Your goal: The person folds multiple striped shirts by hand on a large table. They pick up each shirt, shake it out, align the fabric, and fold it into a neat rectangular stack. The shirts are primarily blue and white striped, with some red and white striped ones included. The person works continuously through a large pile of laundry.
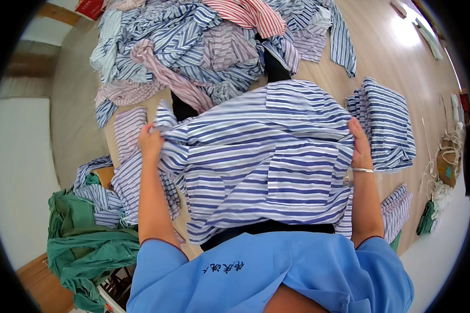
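Observation:
A blue-and-white striped garment (235,168) with sewn-on pockets is stretched sideways in front of me. My left hand (150,141) grips its bunched left end. On the opposite side, my right hand (360,141) holds the other edge, thumb uppermost, with the fingers mostly hidden by the cloth. Just beyond my right hand lies a stack of folded striped garments (389,125). Close to my left forearm are folded purple-and-white striped garments (130,135).
A large heap of crumpled striped clothes (172,43) covers the far part of the wooden table (376,51), with a red-striped piece (250,13) on top. Green cloth (86,250) hangs at the left. Cords (450,150) and a brown box (446,168) lie at the right edge.

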{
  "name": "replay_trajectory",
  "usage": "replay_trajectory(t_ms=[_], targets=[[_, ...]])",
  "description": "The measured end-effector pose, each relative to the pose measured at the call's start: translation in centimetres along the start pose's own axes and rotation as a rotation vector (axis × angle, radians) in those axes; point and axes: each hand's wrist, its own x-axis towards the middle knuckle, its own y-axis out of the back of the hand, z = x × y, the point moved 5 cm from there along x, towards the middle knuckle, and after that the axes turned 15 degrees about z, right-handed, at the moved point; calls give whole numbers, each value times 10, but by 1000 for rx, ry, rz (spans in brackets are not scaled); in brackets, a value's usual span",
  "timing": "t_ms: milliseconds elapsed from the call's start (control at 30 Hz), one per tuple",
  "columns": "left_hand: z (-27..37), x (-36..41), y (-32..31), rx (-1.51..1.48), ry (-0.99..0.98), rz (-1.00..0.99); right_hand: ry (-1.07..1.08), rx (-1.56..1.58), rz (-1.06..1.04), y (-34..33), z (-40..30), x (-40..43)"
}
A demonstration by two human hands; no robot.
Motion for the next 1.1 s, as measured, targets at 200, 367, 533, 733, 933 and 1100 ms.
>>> replay_trajectory(t_ms=[200,367,533,733,933,1100], targets=[[-74,-94,97,-220,558,-356,-37,-506,-107,-10,0,-40],[-110,-114,118,-345,719,-291,116,-549,-232,-78,-40,-69],[-32,-62,151,-654,413,-3,553,-548,-331,-160,-93,-147],[-2,-57,209,-659,246,-111,559,-558,-342,-160,-128,-193],[6,20,235,-486,170,-79,446,-739,-312,-202,-98,-117],[70,39,334,-899,0,336,852,-718,-462,-276,-124,-110]])
